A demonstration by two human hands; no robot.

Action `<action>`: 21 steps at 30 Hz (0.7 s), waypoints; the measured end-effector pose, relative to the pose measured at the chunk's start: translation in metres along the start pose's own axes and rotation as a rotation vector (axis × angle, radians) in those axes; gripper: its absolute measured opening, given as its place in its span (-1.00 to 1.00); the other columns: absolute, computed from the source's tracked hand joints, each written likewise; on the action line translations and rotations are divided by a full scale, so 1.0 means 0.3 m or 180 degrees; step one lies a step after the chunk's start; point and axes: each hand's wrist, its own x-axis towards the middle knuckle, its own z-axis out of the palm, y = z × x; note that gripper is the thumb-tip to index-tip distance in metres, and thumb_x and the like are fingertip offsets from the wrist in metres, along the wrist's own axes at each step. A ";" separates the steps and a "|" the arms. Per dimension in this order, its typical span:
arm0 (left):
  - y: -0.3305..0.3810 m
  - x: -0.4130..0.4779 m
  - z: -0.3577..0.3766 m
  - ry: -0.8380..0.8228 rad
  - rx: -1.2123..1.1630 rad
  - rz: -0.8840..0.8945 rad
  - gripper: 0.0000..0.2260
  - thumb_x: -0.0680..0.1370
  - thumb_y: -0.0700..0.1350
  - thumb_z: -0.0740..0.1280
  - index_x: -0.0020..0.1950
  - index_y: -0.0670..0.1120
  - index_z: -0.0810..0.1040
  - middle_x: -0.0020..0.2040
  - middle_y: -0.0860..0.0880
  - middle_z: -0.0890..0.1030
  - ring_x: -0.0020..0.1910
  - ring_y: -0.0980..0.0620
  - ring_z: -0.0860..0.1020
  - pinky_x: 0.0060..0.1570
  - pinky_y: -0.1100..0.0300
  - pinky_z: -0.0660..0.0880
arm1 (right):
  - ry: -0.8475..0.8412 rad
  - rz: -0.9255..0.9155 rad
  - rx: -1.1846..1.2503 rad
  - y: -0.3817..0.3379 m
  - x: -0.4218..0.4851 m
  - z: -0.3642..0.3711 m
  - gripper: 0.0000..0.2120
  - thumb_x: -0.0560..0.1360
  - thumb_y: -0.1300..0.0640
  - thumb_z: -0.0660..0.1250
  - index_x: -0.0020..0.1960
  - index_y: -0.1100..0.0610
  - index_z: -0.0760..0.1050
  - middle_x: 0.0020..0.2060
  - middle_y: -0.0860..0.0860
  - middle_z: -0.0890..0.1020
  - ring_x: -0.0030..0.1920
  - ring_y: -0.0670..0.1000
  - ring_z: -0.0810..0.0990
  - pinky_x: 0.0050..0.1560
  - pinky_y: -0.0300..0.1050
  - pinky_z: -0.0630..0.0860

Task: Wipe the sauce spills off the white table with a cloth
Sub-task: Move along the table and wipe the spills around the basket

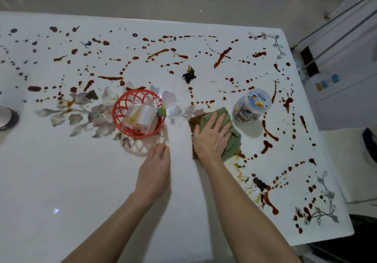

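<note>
A green cloth [232,140], stained brown along its left edge, lies on the white table [61,181] right of centre. My right hand [212,136] presses flat on the cloth with fingers spread. My left hand [156,169] rests on the bare table left of it, fingers bent down at the tips, holding nothing. Red-brown sauce spills [222,55] cover the far half and right side of the table in lines, dots and blobs. Dark scraps of food [189,75] lie among them, another clump [260,183] near the right front.
A red wire basket [122,124] holding clear packets stands just beyond my left hand. A clear plastic jar [252,107] with a printed lid stands right of the cloth. A round dark object [7,118] sits at the left edge. White cabinets [346,91] stand right of the table.
</note>
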 end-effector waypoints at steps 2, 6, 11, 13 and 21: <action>0.000 -0.002 -0.002 -0.0015 -0.0001 0.0012 -0.61 0.34 -0.36 0.36 0.16 -0.24 0.45 0.18 -0.16 0.48 0.18 -0.15 0.44 -0.14 0.12 0.54 | 0.0034 0.0007 -0.0003 0.042 -0.069 0.013 -0.24 0.62 -0.22 0.02 0.60 0.19 -0.18 0.59 0.19 -0.10 0.56 0.29 -0.11 0.50 0.21 -0.02; 0.000 -0.004 -0.007 0.0032 -0.0043 0.0023 -0.65 0.35 -0.35 0.35 0.12 -0.23 0.45 0.17 -0.16 0.48 0.16 -0.14 0.46 -0.14 0.14 0.54 | -0.0215 -0.0095 0.0024 0.093 -0.108 -0.012 -0.26 0.60 -0.32 -0.10 0.61 0.05 -0.21 0.60 0.09 -0.13 0.56 0.26 -0.17 0.49 0.26 -0.08; 0.002 -0.004 -0.003 0.0148 -0.0112 0.0031 -0.68 0.34 -0.36 0.33 0.07 -0.20 0.44 0.15 -0.13 0.48 0.14 -0.10 0.44 -0.18 0.16 0.53 | 0.0444 -0.0577 -0.0354 0.195 -0.133 -0.059 -0.37 0.60 -0.31 -0.05 0.59 -0.09 0.06 0.59 0.00 0.05 0.49 0.19 0.12 0.33 0.18 0.24; 0.000 -0.003 0.001 0.0155 -0.0072 0.0025 -0.64 0.32 -0.36 0.36 0.10 -0.21 0.45 0.14 -0.13 0.49 0.14 -0.10 0.45 -0.17 0.17 0.54 | 0.0542 -0.0815 -0.0274 0.217 -0.127 -0.035 -0.35 0.56 -0.32 -0.03 0.56 -0.05 0.21 0.56 0.05 0.18 0.48 0.18 0.17 0.31 0.17 0.25; 0.006 0.000 -0.005 0.0012 0.0058 0.0023 -0.54 0.27 -0.33 0.42 0.17 -0.26 0.49 0.15 -0.17 0.52 0.14 -0.14 0.50 -0.15 0.17 0.56 | 0.0184 -0.1064 -0.0050 0.117 0.053 0.016 -0.27 0.56 -0.28 -0.14 0.61 0.10 -0.03 0.60 0.13 -0.06 0.58 0.14 -0.16 0.50 0.16 -0.26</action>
